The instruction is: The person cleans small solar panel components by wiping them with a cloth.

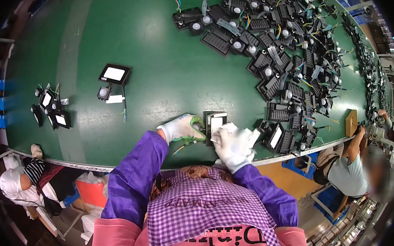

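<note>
A black LED floodlight [209, 119] with a white front panel lies on the green table in front of me. My left hand [184, 128], in a white glove with green on the fingers, is closed around the sensor end at the light's left side. Coloured wire ends stick out below that hand. My right hand [234, 148], in a white glove, presses a crumpled white cloth [228, 127] against the panel's right part. The cloth and fingers hide part of the light. Just right of my right hand another floodlight [275, 137] stands tilted.
Many black floodlights with motion sensors [273, 71] are heaped on the right of the green table [166, 43]. A single floodlight [114, 73] lies to the left, and a small group [52, 106] farther left. A brown box [351, 123] stands by the right edge. Co-workers sit at both sides.
</note>
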Motion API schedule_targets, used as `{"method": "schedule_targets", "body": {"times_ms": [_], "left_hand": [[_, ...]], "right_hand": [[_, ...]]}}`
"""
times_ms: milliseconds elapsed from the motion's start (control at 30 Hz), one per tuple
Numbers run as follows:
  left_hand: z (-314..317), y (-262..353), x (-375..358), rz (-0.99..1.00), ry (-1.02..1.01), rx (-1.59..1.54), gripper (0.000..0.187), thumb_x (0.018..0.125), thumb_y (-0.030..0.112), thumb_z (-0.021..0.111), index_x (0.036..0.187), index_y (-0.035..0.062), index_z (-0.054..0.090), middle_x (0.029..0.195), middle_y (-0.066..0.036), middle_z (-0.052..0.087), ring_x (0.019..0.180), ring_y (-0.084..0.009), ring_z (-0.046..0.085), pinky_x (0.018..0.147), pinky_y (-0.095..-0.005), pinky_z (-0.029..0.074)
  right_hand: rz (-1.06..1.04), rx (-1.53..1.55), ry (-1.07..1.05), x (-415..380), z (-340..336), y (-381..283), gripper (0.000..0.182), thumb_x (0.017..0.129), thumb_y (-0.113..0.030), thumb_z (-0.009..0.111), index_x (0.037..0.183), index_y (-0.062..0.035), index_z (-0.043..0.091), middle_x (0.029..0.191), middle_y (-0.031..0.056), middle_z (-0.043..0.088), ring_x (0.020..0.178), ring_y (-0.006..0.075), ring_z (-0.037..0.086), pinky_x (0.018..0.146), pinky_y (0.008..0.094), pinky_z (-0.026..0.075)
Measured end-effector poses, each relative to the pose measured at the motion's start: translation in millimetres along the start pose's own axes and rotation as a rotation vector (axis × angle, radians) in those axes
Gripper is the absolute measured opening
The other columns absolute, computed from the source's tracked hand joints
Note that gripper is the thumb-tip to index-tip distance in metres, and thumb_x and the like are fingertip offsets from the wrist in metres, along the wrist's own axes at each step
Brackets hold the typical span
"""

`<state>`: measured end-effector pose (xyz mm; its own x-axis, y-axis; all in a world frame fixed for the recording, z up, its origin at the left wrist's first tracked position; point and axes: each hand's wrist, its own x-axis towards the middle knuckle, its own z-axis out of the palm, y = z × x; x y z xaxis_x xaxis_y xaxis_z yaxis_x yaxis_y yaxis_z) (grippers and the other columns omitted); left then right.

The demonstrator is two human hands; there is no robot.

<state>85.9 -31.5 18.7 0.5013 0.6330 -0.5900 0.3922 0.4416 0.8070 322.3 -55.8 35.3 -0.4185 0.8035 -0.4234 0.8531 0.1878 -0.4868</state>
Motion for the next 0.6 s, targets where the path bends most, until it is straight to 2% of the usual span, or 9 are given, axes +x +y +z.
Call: {"method": "schedule_targets", "body": {"times_ms": [67, 100, 167, 233, 267, 333, 400, 467, 600], "left_hand": [[-24.0, 12.7, -21.2, -0.17, 0.041, -0.084, 0.053, 0.075, 0.028, 0.085, 0.116, 0.0023, 0.063, 0.11, -0.01, 0.068, 0.089, -0.019, 0.066, 0.072, -0.0334, 0.056], [-39.8, -3.9, -29.2, -0.191, 0.052, -0.227, 0.059, 0.074, 0.03, 0.087, 0.12, 0.0039, 0.061, 0.115, -0.011, 0.066, 0.089, -0.0197, 0.067, 0.064, -0.0321, 0.058], [-86.7, 12.1, -66.0, -0.313, 0.107, -0.119, 0.061, 0.073, 0.034, 0.088, 0.12, 0.0043, 0.062, 0.11, -0.012, 0.067, 0.089, -0.0196, 0.068, 0.059, -0.0296, 0.057], [-133.7, 18.3, -95.4, -0.436, 0.195, 0.185, 0.065, 0.071, 0.038, 0.086, 0.119, 0.0006, 0.063, 0.103, -0.014, 0.071, 0.094, -0.0218, 0.069, 0.075, -0.0351, 0.058], [-144.5, 37.8, -104.9, -0.539, 0.255, 0.698, 0.064, 0.073, 0.04, 0.081, 0.121, 0.0016, 0.063, 0.113, -0.017, 0.069, 0.103, -0.0275, 0.067, 0.09, -0.0373, 0.054], [-145.3, 51.0, -108.5, -0.463, 0.704, 1.079, 0.062, 0.077, 0.041, 0.075, 0.125, 0.0047, 0.062, 0.12, -0.019, 0.066, 0.114, -0.0333, 0.062, 0.098, -0.0394, 0.049], [-149.7, 52.0, -70.1, -0.083, 1.058, 1.022, 0.059, 0.081, 0.04, 0.072, 0.127, 0.0061, 0.059, 0.121, -0.02, 0.064, 0.116, -0.035, 0.059, 0.099, -0.0417, 0.048], [-154.1, 82.6, -21.9, 0.044, 0.996, 0.771, 0.063, 0.082, 0.041, 0.071, 0.132, 0.0066, 0.055, 0.12, -0.02, 0.065, 0.119, -0.0346, 0.058, 0.1, -0.0429, 0.047], [-171.8, 123.4, 77.1, -0.097, 0.917, 0.676, 0.067, 0.085, 0.045, 0.068, 0.136, 0.0056, 0.05, 0.128, -0.02, 0.061, 0.124, -0.035, 0.055, 0.105, -0.0421, 0.044]], "right_hand": [[0.099, -0.132, 0.169, -4.9, -17.5, 4.1, 0.026, 0.093, -0.026, 0.059, 0.114, -0.0107, 0.06, 0.109, 0.0186, 0.066, 0.102, 0.0357, 0.066, 0.088, 0.0477, 0.048], [0.057, 0.021, 0.292, 0.9, -10.9, 22.1, 0.02, 0.092, -0.019, 0.059, 0.108, -0.0064, 0.06, 0.102, 0.0172, 0.066, 0.092, 0.0367, 0.067, 0.082, 0.0436, 0.052], [0.103, 0.044, 0.278, 5.0, -15.5, 28.4, 0.024, 0.091, -0.02, 0.06, 0.11, -0.006, 0.059, 0.101, 0.018, 0.066, 0.092, 0.0389, 0.066, 0.082, 0.0437, 0.052], [0.118, 0.022, 0.251, 3.0, -20.8, 25.3, 0.026, 0.09, -0.02, 0.062, 0.112, -0.0068, 0.058, 0.102, 0.0175, 0.066, 0.093, 0.039, 0.066, 0.083, 0.0445, 0.051], [0.104, 0.027, 0.244, -0.1, -19.7, 24.5, 0.027, 0.089, -0.02, 0.062, 0.112, -0.0073, 0.058, 0.102, 0.0171, 0.066, 0.094, 0.0388, 0.065, 0.083, 0.0448, 0.051], [0.039, 0.124, 0.257, -4.4, -3.9, 31.6, 0.032, 0.089, -0.029, 0.065, 0.115, -0.0106, 0.058, 0.106, 0.0197, 0.066, 0.097, 0.0392, 0.064, 0.085, 0.0502, 0.05], [0.06, -0.017, 0.213, -14.1, 6.3, 36.5, 0.033, 0.089, -0.031, 0.064, 0.115, -0.0112, 0.059, 0.104, 0.0188, 0.067, 0.097, 0.0388, 0.065, 0.085, 0.0514, 0.05], [0.113, 0.006, 0.179, -21.0, -10.6, 26.4, 0.032, 0.089, -0.033, 0.063, 0.113, -0.0108, 0.06, 0.102, 0.0193, 0.069, 0.099, 0.0371, 0.066, 0.087, 0.0507, 0.05], [0.128, -0.05, 0.218, -18.8, -0.8, 66.3, 0.034, 0.091, -0.036, 0.061, 0.11, -0.0079, 0.061, 0.101, 0.0191, 0.069, 0.094, 0.0364, 0.068, 0.088, 0.0458, 0.051]]}}
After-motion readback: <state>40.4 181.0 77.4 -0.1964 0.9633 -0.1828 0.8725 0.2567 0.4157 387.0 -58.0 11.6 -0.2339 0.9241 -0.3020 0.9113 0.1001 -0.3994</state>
